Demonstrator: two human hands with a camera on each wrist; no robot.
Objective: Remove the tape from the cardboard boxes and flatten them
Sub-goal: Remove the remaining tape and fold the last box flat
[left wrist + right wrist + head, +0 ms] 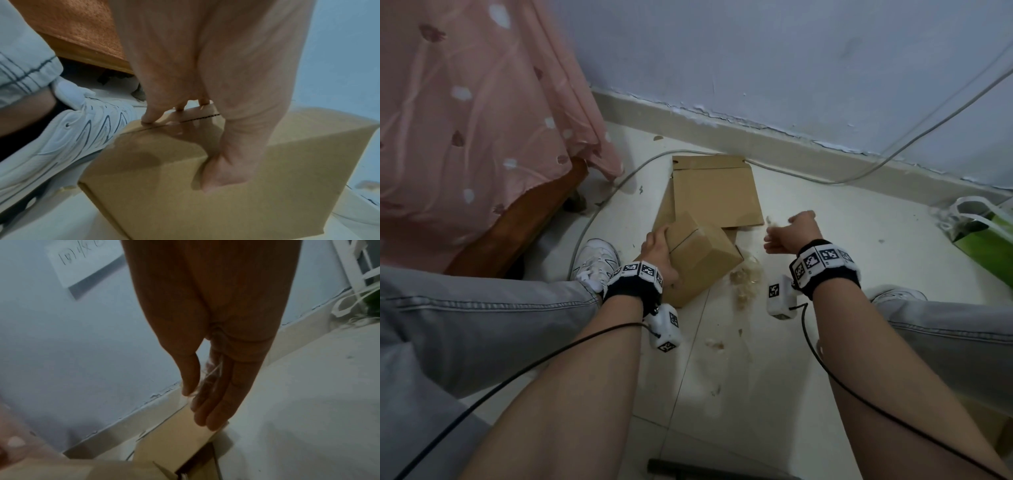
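Note:
A brown cardboard box [705, 260] stands tilted on the floor between my feet. My left hand [659, 255] grips its left end; in the left wrist view the thumb [218, 175] presses the near face of the box [257, 203] and the fingers [152, 116] rest on the top by a seam. Behind the box lie flattened cardboard sheets [717, 195]. My right hand [789, 231] hovers to the box's right with fingers straight. A strip of clear tape [209, 378] clings between its thumb and fingers. Crumpled tape scraps [746, 279] lie on the floor.
A bed with a pink sheet [465, 120] and wooden frame [517, 219] fills the left. My white shoe [595, 260] sits beside the box. A grey cable [619, 185] curves along the floor and wall. A green bag [986, 240] stands at the right.

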